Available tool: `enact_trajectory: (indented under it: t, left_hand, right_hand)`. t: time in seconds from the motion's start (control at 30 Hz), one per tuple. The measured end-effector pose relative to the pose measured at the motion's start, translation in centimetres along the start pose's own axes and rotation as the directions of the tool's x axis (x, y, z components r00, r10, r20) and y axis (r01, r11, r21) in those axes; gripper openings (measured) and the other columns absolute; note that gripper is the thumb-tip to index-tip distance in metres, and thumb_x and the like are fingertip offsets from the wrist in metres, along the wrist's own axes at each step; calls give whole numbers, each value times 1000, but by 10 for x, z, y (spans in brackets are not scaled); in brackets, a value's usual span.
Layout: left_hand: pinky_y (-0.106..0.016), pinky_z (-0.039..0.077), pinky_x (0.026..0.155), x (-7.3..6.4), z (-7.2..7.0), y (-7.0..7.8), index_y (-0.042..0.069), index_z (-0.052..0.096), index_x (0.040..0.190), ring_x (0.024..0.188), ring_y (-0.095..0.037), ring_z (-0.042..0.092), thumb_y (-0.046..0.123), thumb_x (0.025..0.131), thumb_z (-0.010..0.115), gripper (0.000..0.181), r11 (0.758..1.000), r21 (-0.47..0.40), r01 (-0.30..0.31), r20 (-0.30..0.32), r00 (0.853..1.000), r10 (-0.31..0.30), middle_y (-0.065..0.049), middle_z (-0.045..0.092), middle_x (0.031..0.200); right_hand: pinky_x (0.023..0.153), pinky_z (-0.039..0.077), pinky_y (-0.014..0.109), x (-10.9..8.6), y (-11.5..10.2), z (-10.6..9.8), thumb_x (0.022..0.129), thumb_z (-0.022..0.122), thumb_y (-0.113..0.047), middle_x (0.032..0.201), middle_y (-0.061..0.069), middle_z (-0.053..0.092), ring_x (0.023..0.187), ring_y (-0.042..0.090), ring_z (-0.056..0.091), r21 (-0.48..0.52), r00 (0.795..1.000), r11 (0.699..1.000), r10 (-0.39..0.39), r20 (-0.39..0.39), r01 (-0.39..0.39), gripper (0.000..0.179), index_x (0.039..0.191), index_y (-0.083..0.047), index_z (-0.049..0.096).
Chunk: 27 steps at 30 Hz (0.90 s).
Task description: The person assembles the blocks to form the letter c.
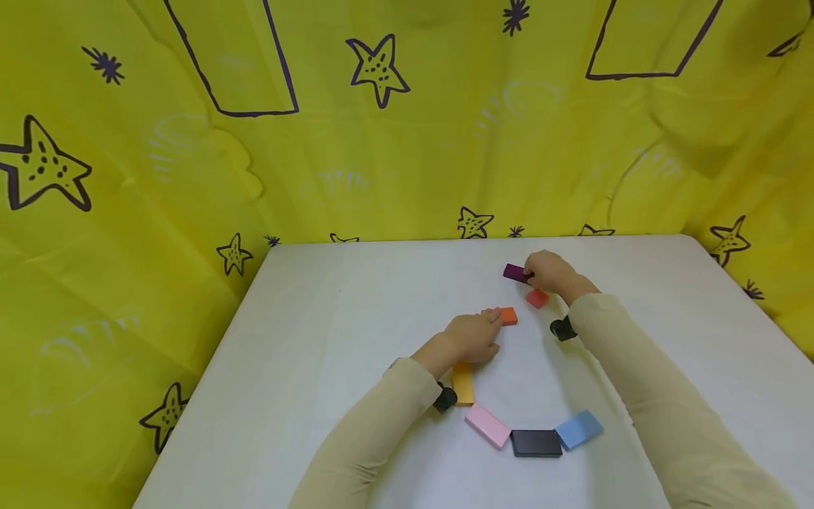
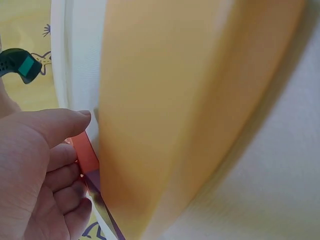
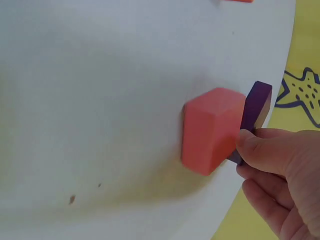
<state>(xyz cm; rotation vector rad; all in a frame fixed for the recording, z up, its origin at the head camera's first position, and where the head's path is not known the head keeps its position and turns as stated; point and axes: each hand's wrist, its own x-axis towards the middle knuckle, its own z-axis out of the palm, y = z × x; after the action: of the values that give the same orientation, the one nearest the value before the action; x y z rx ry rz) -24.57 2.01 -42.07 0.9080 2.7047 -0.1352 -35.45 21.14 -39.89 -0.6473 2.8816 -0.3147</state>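
My right hand pinches a dark purple block between thumb and fingers at the far side of the white table. Close beside it stands a red block, large in the right wrist view. My left hand lies over the left part of an orange block, its fingers reaching onto it and its thumb apart. Under that wrist, a yellow block is partly covered; it fills much of the left wrist view. A purple strip shows past the left fingers, mostly hidden.
A pink block, a black block and a light blue block continue the curved row nearer to me. Behind the white table hangs a yellow curtain with starfish drawings.
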Motion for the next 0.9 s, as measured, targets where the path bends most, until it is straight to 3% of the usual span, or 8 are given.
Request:
enact_trajectory:
  t: [0.3, 0.9]
  left_hand:
    - [-23, 24, 103, -5, -5, 3, 13, 29, 145, 135, -8, 21, 37, 95, 46, 58, 1000, -2, -17, -12, 1000, 17, 3, 23, 149]
    - [-25, 22, 104, -4, -2, 1, 11, 27, 145, 135, -10, 20, 34, 96, 45, 57, 999, -8, -32, -25, 999, 32, 1, 24, 149]
  right_hand:
    - [75, 46, 45, -25, 24, -5, 77, 65, 4, 81, 15, 63, 73, 27, 54, -55, 1000, 998, -17, -24, 16, 7, 82, 6, 68]
    - [78, 46, 49, -72, 41, -1, 77, 65, 5, 85, 19, 65, 77, 31, 57, -57, 999, 998, -23, -40, 20, 12, 88, 8, 69]
